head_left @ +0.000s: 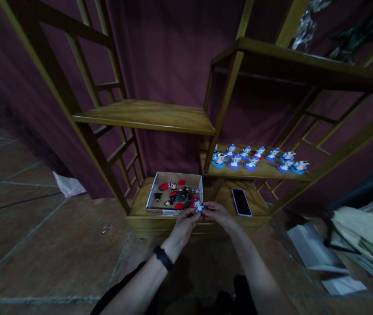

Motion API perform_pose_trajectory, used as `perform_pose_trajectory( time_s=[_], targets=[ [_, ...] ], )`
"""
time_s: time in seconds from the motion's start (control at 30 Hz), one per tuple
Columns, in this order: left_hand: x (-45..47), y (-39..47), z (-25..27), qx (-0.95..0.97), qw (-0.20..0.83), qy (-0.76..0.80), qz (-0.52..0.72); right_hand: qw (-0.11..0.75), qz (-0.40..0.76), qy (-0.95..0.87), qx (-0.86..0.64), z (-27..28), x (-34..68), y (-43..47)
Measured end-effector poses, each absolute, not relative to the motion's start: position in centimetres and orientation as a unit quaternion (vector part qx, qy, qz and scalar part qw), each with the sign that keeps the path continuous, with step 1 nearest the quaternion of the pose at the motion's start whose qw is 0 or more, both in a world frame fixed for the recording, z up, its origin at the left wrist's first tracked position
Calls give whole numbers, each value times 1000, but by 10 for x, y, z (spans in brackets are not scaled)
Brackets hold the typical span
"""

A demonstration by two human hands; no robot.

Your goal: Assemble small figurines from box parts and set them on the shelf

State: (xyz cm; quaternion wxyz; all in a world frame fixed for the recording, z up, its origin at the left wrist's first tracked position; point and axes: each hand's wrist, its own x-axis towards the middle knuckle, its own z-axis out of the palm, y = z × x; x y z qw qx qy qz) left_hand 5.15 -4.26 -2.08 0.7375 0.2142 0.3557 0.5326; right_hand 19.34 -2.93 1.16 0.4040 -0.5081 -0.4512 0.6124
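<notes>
The left hand (186,218) and right hand (217,213) meet at their fingertips, both pinching a small blue-and-white figurine (199,206), which shows in front of the near right corner of the open box (191,178). So small a piece, held by the fingertips alone, could slip if one hand let go early or the two pulled unevenly; a drop here might land among the loose red and black pieces (179,197) in the box, or miss the low wooden shelf (258,205) and hit the tiled floor (58,249). The box wall by the knuckles could catch a finger and shift the box. Just beyond the right hand lies a phone (242,202), near the shelf's front edge, where a sweeping wrist might nudge it. The higher shelf (261,172) carries closely grouped standing figurines (234,162), some near its front edge, so a careless reach could topple one into its neighbours. An upright post (228,100) and the overhead shelf (287,54) narrow the way in there; the freest room is in front, over the floor.
</notes>
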Motion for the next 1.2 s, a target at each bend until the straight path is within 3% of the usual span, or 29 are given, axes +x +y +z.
perform_pose_trajectory(
  time_s=[1.2],
  targets=[
    [17,-20,-6,171,733,398,525,467,615,-441,-459,20,160,-24]
  ],
)
